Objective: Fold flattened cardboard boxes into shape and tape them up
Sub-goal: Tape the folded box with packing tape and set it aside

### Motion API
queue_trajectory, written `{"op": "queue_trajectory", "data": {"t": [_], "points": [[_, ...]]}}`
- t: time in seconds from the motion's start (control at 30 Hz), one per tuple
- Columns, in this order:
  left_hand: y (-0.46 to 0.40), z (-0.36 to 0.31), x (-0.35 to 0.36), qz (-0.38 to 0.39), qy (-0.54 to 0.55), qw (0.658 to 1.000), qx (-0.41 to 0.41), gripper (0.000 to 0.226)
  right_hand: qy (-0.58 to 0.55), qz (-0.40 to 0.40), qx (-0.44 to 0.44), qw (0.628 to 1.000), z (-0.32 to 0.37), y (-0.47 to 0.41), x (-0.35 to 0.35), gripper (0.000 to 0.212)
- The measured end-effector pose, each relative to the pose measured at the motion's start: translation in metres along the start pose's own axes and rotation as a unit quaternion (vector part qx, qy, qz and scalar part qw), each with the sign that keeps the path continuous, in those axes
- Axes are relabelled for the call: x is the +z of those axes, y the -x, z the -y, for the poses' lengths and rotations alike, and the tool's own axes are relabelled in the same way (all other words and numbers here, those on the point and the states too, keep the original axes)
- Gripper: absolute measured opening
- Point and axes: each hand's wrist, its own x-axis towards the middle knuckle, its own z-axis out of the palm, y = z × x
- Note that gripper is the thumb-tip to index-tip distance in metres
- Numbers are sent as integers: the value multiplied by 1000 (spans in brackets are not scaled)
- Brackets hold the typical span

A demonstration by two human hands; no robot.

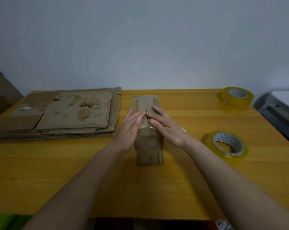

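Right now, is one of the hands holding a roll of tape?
No, both rolls of tape lie on the table, while the left hand and right hand press flat on the box.

Illumination is dim and even, shadows soft, detail slightly blurred throughout, with wide-angle curvature bending the frame edges.

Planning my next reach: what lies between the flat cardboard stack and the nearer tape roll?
The head view shows the folded box there, both hands pressing its top flaps.

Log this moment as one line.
phase: pressing flaps | left hand: flat on box | right hand: flat on box | tape rolls: idle
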Motion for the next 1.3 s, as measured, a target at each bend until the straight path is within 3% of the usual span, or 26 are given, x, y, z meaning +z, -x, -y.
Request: {"op": "queue_trajectory", "data": {"t": [0.17, 0.37, 0.5, 0.63, 0.7, 0.77, 0.83, 0.9, 1.1, 1.3], "points": [[4, 8, -9, 32, -32, 998, 36, 54, -32, 32, -10, 999, -4, 0, -6, 51], [2, 17, -9, 12, -54, 996, 64, 58, 130, 31, -57, 989, -11, 4, -8, 66], [3, 21, -7, 2, -94, 992, 80, 77, 90, 12, -65, 994, -9, 7, -4, 66], [8, 21, -6, 18, -76, 997, 10, 98, 140, -39, -9, 989, 0, -1, -1, 77], [10, 22, -7, 27, -55, 997, 47, 86, 177, -114, -22, 977, 4, -2, 10, 70], [12, 24, -13, 22, -9, 996, 81, 54, 153, -145, -54, 976, -1, 0, 20, 57], [8, 26, -20, 0, 6, 996, 86, 42, 95, -131, -63, 985, -7, 1, 21, 53], [-3, 23, -21, -45, -12, 995, 86, 56, 57, -115, -58, 990, -10, 1, 17, 54], [-26, 21, 22, -254, -35, 953, 163, 51, -2, -110, -56, 992, -12, 3, 17, 56], [-32, 36, 35, -290, -51, 931, 215, 53, -46, -80, -60, 994, -12, 10, 12, 48]]}}
